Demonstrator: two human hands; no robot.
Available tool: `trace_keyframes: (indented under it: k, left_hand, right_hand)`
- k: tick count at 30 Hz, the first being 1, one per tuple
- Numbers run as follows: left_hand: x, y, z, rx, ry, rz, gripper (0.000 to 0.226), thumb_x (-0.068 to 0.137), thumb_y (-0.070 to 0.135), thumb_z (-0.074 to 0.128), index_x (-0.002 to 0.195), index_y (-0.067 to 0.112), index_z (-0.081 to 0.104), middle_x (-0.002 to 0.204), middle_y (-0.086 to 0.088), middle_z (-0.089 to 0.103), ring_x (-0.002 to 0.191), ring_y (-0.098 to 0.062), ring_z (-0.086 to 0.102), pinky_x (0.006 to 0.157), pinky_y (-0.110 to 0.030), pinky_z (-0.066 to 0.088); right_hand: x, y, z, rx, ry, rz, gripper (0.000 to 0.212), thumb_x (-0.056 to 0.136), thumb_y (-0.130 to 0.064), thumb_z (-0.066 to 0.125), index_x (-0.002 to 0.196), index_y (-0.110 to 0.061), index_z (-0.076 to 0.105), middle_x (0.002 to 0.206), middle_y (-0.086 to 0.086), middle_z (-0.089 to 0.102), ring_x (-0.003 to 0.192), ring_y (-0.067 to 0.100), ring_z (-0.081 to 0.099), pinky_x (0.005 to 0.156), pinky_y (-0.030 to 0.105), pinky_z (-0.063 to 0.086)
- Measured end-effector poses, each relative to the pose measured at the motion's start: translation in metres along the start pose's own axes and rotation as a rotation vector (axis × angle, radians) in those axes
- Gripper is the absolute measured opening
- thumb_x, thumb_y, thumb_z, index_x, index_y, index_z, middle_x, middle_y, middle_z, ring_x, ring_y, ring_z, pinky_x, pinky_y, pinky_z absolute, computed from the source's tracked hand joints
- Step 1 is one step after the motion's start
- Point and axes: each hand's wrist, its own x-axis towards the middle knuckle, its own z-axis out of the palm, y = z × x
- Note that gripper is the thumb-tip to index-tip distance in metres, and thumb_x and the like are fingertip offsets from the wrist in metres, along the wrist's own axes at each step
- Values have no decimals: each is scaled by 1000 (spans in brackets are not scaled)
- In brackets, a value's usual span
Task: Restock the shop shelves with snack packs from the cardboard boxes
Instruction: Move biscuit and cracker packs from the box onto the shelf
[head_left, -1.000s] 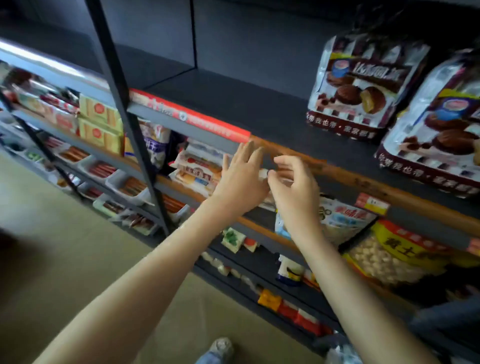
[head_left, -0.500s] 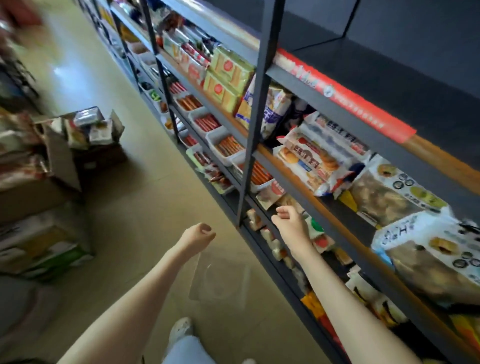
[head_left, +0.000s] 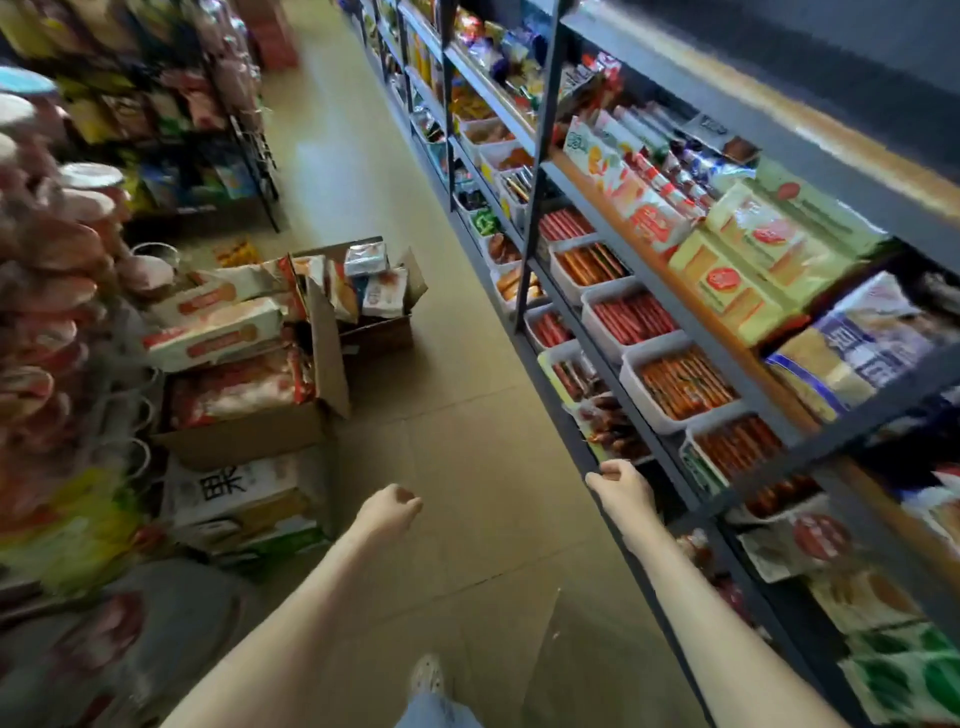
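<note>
A: Labels readable?
B: 1 large Chinese character on white carton (head_left: 234, 486); rest blurred.
A: Boxes?
B: 2 cardboard boxes (head_left: 249, 436) open on floor, snack packs (head_left: 213, 335) inside, across from shelves (head_left: 535, 171). Left hand (head_left: 389, 512), right hand (head_left: 618, 488): fingers curled, empty.

Dark grey shelf frame (head_left: 543, 156); tan floor (head_left: 467, 441); brown cardboard boxes (head_left: 244, 436); white trays (head_left: 588, 310) of red-orange sticks (head_left: 634, 318); pale green packs (head_left: 727, 291) with red round marks
</note>
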Motion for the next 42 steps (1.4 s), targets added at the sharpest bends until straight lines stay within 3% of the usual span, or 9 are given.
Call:
trace_keyframes:
  k: [3, 11, 18, 21, 25, 31, 35, 38, 42]
  left_hand:
    - [28, -11, -56, -24, 33, -24, 33, 97, 33, 50, 124, 14, 58, 121, -6, 62, 107, -21, 59, 82, -27, 46]
    - [94, -29, -144, -196, 148, -135, 36, 97, 34, 50, 127, 14, 53, 124, -5, 59, 110, -20, 57, 94, -35, 49]
    - [153, -28, -214, -223, 466, -262, 52, 100, 28, 45, 146, 10, 29, 140, -12, 48, 120, -29, 52, 75, -27, 41]
    - [172, -26, -240, -212, 592, -246, 38, 97, 31, 48, 130, 13, 45, 135, -8, 51, 119, -27, 52, 89, -33, 44]
    - [203, -32, -267, -129, 670, -309, 45, 95, 26, 51, 138, 15, 41, 139, -6, 47, 126, -24, 47, 98, -37, 44]
    - [255, -64, -303, 106, 661, -282, 54, 90, 21, 58, 140, 11, 39, 142, -9, 43, 129, -26, 42, 107, -41, 39]
    - [293, -80, -335, 279, 490, -257, 72, 89, 28, 59, 148, 10, 23, 156, -12, 22, 145, -27, 17, 119, -42, 13]
    - [320, -90, -356, 427, 373, -227, 85, 86, 34, 61, 152, 13, 11, 160, -13, 7, 148, -27, 3, 120, -43, 0]
    - [349, -103, -373, 541, 164, -174, 101, 81, 41, 64, 153, 17, -1, 160, -12, -7, 148, -26, -10, 117, -51, -10]
  right_hand:
    - [26, -52, 44, -72, -48, -11, 37, 92, -23, 60, 125, -10, 53, 127, 9, 54, 104, 24, 53, 79, 31, 43]
    - [86, -165, 131, -265, -212, -157, 51, 91, -28, 63, 134, -9, 45, 133, 11, 50, 120, 27, 48, 88, 31, 41]
    - [153, -284, 209, -442, -385, -381, 61, 89, -26, 65, 139, -6, 38, 140, 16, 42, 126, 30, 45, 105, 39, 39]
    - [172, -337, 245, -555, -486, -513, 64, 89, -26, 65, 142, -9, 35, 145, 12, 38, 131, 27, 41, 106, 37, 38]
    - [189, -399, 297, -671, -592, -690, 66, 88, -27, 65, 144, -14, 33, 147, 7, 36, 134, 23, 37, 107, 37, 37]
    - [201, -441, 377, -824, -762, -840, 71, 87, -29, 65, 146, -12, 29, 144, 9, 36, 135, 25, 30, 109, 38, 34]
    - [202, -456, 428, -906, -795, -891, 76, 83, -34, 68, 146, -16, 29, 145, 9, 36, 134, 26, 32, 109, 41, 34]
    - [202, -463, 464, -912, -843, -937, 86, 77, -50, 71, 145, -18, 29, 145, 7, 37, 134, 25, 34, 110, 45, 33]
    - [203, -467, 503, -1067, -863, -1060, 104, 75, -54, 70, 152, -14, 12, 156, 6, 20, 145, 23, 16, 119, 45, 15]
